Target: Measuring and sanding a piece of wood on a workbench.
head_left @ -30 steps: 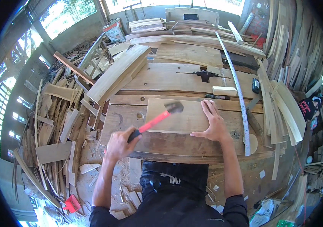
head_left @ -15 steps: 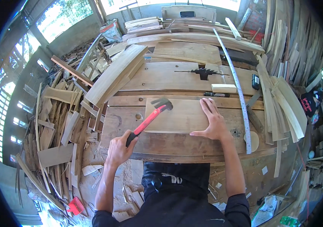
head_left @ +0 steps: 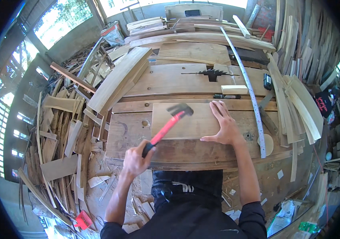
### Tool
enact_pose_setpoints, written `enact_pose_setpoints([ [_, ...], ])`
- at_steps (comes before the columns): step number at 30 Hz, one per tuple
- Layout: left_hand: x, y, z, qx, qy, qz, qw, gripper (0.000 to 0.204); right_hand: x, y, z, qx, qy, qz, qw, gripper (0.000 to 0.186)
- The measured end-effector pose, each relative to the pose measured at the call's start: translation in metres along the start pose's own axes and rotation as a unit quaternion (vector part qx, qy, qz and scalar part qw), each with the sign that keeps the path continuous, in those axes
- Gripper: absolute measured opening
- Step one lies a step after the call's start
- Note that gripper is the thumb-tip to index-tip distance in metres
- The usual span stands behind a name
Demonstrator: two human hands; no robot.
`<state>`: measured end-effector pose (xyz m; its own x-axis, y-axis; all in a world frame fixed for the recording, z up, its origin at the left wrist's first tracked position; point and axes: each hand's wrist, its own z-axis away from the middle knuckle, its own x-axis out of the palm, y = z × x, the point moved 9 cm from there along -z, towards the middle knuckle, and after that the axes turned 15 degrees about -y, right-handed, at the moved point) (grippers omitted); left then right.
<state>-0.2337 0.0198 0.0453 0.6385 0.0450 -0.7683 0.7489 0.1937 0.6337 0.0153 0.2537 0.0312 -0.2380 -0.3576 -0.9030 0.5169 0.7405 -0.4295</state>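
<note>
My left hand (head_left: 137, 158) grips the black end of a red-handled hammer (head_left: 166, 126), whose slightly blurred metal head is over a pale rectangular board (head_left: 186, 128) on the wooden workbench (head_left: 124, 143). My right hand (head_left: 225, 127) lies on the board's right part, fingers spread and pointing away from me, thumb out to the left near the close edge. Just beyond it are a small pale wood block (head_left: 233, 90) and a dark marker-like stick (head_left: 226, 96). A long pale straightedge (head_left: 253, 103) runs front to back right of my right hand.
Long planks (head_left: 118, 77) rest at the bench's left back. A saw-like dark toothed piece (head_left: 211, 73) and a dark device (head_left: 268, 81) lie farther back. Loose strips (head_left: 293, 111) line the right side. Offcuts (head_left: 58, 163) pile on the left; a red scoop (head_left: 83, 219) is on the floor.
My left hand and the hammer have moved slightly right, and the hammer head has swung a little. My right hand stays on the board. The whole view has shifted slightly.
</note>
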Motion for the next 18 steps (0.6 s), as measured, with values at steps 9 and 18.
enact_pose_setpoints([
  [9, -0.032, 0.045, -0.008, 0.040, 0.156, 0.059, 0.985, 0.026, -0.008, -0.017, 0.010, 0.010, 0.017, 0.061, 0.998, 0.134],
  [18, 0.084, 0.140, -0.014, 0.224, -0.030, 0.047, 0.973, 0.089, -0.005, -0.106, 0.044, -0.041, 0.187, -0.470, 0.862, 0.029],
])
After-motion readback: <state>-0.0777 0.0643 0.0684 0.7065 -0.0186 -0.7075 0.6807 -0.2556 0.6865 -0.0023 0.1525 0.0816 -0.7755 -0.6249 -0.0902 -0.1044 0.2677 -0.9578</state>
